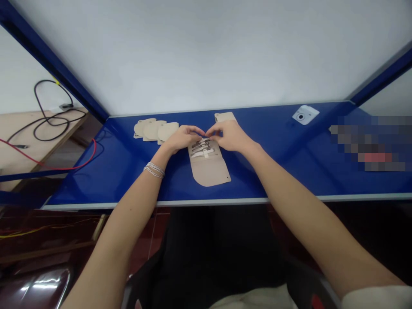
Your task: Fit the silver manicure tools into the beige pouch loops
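An open beige manicure kit case [210,171] lies on the blue table, its rounded flap toward me. Several small metal manicure tools [202,148] sit in a row in its upper half, crossed by a pale strap. At the case's far left edge, my left hand [185,138] has its thumb and fingers closed. My right hand [229,134] pinches at the far right edge, its fingertips almost meeting those of the left. Whether a small tool is between the fingertips is hidden. Behind my right hand another beige case [225,116] shows in part.
Several closed beige cases [156,130] overlap at the back left. A white device with a round black lens [301,116] lies at the back right. A blurred-out patch [373,143] covers the right end. Black cables [51,124] and a red cable [92,156] run at the left.
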### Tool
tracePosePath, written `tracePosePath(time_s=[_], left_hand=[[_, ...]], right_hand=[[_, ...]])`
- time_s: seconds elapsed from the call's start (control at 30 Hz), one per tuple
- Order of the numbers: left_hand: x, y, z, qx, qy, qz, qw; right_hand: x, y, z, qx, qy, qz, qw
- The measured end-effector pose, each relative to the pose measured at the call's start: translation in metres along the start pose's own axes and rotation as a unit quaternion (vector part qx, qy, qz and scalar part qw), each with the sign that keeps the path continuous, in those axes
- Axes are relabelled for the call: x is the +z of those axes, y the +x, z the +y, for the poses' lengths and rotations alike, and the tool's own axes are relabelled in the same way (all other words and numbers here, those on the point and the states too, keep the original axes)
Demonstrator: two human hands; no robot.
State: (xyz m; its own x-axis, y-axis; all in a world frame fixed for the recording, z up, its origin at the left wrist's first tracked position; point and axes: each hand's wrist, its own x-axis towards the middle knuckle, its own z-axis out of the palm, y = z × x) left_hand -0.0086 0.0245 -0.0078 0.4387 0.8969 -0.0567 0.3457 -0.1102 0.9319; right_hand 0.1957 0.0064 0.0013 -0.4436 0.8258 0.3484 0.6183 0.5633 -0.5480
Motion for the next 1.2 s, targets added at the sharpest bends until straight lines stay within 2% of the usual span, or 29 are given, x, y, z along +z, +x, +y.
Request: tracePosePath(time_s=[0.43,1.0,1.2], left_hand=[[0.0,0.0,-0.001,-0.002,-0.002,0.006,1.0],[0.001,-0.001,0.002,-0.006,-0.017,0.01,1.0],[0.0,0.001,-0.003,-0.002,-0.025,0.006,1.0]], right_hand=[[0.003,0.0,-0.005,0.026,0.019,0.031,0.999],[0.017,0.001,-0.003,0.048,0.045,0.056,0.996],[0.019,0.001,-0.003,0.059,0.057,0.065,0.995]])
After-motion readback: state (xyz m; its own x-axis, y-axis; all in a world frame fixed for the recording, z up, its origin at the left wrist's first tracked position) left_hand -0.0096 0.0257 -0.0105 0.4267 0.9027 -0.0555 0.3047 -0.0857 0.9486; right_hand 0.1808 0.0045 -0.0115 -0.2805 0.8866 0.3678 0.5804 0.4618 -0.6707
